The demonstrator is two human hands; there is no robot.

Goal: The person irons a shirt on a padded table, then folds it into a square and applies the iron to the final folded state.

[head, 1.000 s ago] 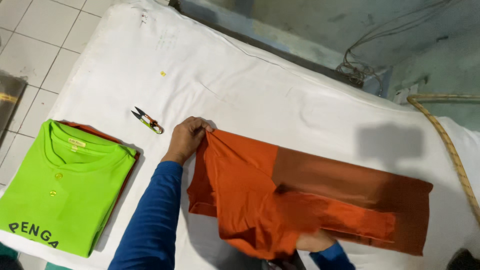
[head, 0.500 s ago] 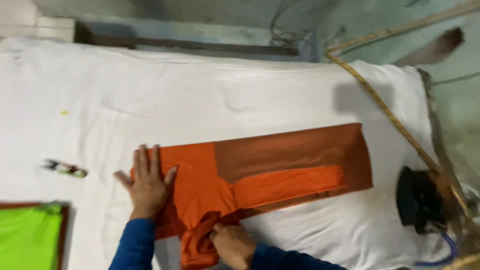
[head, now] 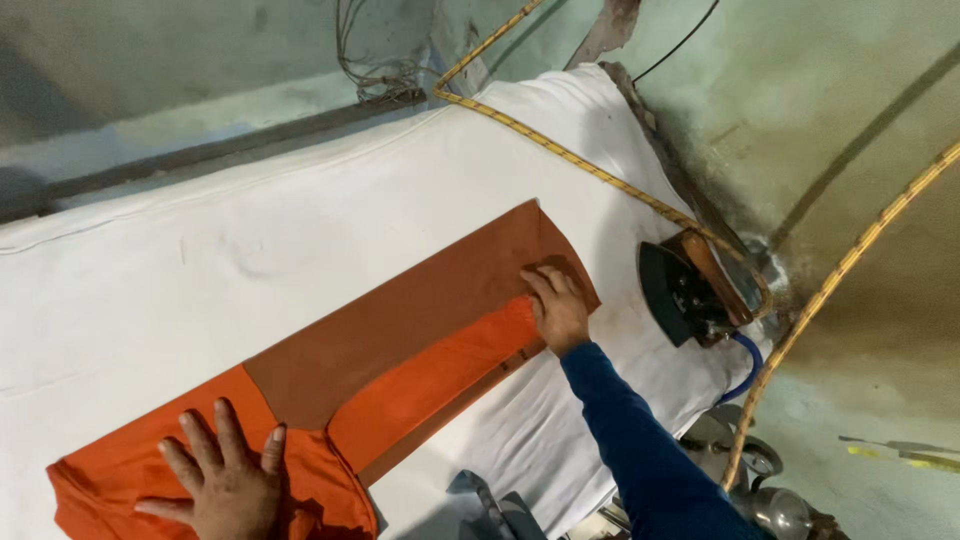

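While one orange garment lies on the worktop, left hand and right hand press it, fingers spread flat; one iron nearby

The white desk lies bare and open above and left of the orange garment, giving wide room to pass. Just right of the right hand, a dark iron stands near the desk's end, with a yellow cord crossing the far corner.

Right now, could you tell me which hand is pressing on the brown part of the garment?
The right hand, at the brown far end near the iron; the left hand lies on bright orange.
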